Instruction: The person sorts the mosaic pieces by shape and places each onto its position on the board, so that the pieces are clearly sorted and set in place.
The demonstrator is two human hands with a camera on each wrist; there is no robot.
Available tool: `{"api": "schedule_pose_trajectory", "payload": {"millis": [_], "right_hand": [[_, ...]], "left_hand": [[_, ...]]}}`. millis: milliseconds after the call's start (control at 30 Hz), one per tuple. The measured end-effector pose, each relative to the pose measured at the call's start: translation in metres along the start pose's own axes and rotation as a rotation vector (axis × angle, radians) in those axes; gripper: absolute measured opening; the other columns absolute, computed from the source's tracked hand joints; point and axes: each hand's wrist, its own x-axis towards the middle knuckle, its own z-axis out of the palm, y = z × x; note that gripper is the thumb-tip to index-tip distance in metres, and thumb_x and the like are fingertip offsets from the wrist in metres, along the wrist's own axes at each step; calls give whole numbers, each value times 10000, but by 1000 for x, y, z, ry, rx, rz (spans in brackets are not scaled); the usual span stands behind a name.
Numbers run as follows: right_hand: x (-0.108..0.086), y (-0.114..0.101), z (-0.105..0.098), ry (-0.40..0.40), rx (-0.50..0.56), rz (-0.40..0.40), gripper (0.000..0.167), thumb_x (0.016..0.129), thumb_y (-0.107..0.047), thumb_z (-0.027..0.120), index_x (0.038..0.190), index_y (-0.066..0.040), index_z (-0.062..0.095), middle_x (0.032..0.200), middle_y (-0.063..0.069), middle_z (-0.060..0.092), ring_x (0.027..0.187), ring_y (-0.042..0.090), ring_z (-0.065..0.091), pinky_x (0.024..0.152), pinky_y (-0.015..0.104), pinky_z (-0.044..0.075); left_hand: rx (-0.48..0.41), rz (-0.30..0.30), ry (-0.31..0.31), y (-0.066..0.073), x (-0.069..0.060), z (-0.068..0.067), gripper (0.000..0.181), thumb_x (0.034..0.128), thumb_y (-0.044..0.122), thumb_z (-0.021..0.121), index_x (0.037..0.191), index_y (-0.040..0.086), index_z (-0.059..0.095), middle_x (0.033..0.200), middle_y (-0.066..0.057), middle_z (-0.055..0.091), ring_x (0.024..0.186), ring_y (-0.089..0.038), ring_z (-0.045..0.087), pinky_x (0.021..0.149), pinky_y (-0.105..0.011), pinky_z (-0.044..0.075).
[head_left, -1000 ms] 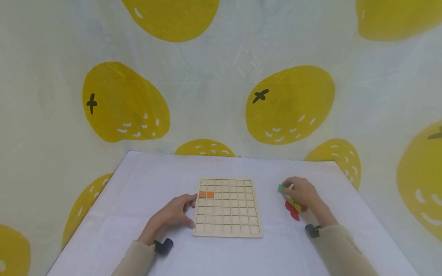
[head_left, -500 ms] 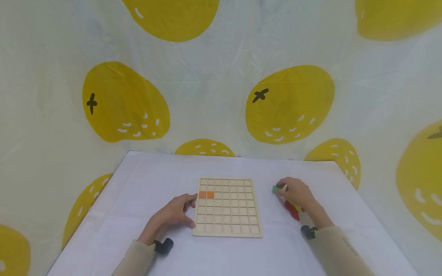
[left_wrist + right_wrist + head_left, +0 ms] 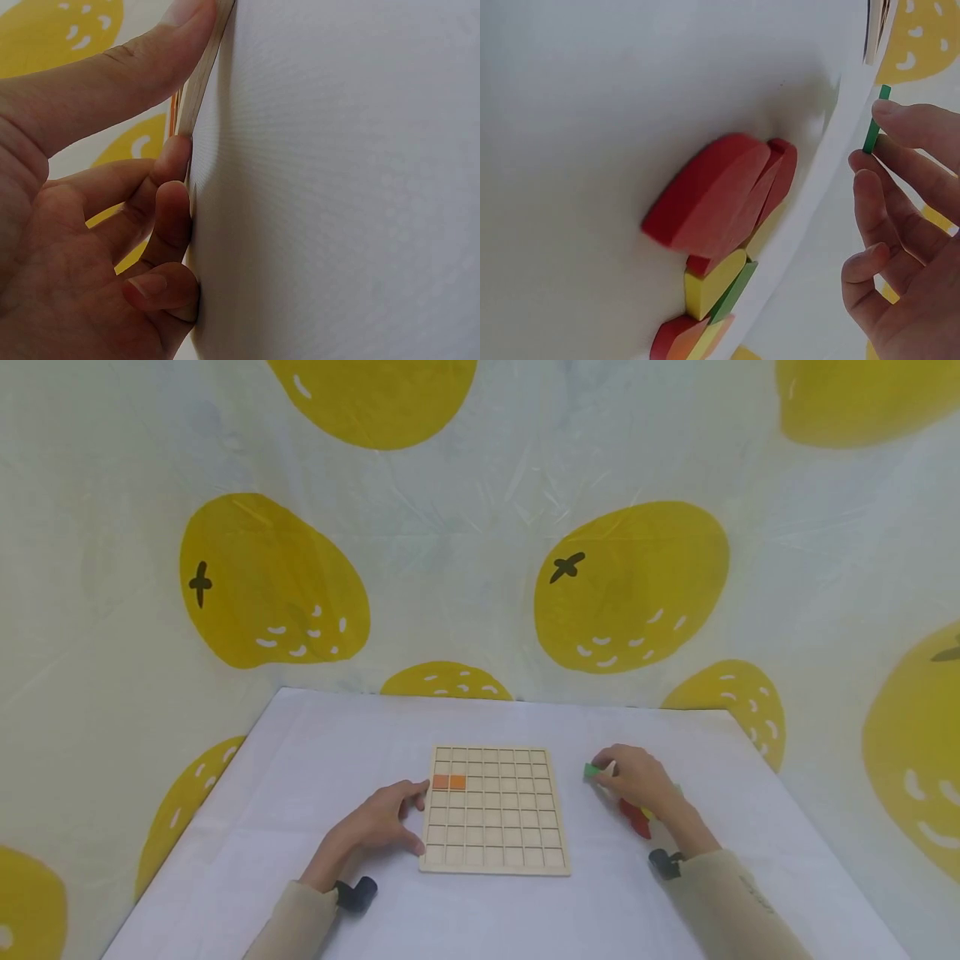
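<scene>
Pinching a small flat green tile [image 3: 590,771], the right hand [image 3: 633,774] stands apart from the square pale-wood grid board [image 3: 492,815], which lies leftward on the tile's side. The left wrist view shows the left hand [image 3: 97,210], grip spread apart, touching the board's edge. In the right wrist view, the tile appears edge-on, clamped between thumb and finger.

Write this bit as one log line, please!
left grip: touching board; right grip: pinching green piece; board: holds two orange squares; red pieces: on table

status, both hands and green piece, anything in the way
Left hand touching board. Right hand pinching green piece, off board. No obstacle seen between piece and board.
</scene>
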Motion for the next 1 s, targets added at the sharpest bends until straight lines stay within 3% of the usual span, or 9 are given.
{"api": "schedule_pose_trajectory", "payload": {"millis": [233,667,1000], "right_hand": [[2,-8,1,5,-29,-32,243,904,-262,775,1115,-143,769,1045,35,727,861,194,594,791,405,538],[7,-19,5,-5,-41,-133,245,882,-236,790,1108,-142,770,1024,-3,726,835,159,587,731,325,480],[5,-33,3,-17,-40,-144,232,890,-224,781,1108,-143,769,1022,0,721,831,156,576,733,329,479]], "left_hand": [[-1,3,-8,0,1,0,1093,592,238,1005,1541,87,484,1005,92,546,949,-154,472,792,-317,404],[-3,-1,-12,1,2,-1,1102,587,243,1007,1542,85,482,996,85,540,942,-152,472,784,-320,405],[-2,15,-11,0,0,-2,1097,589,235,1006,1539,75,483,995,84,541,937,-153,469,774,-308,397]]}}
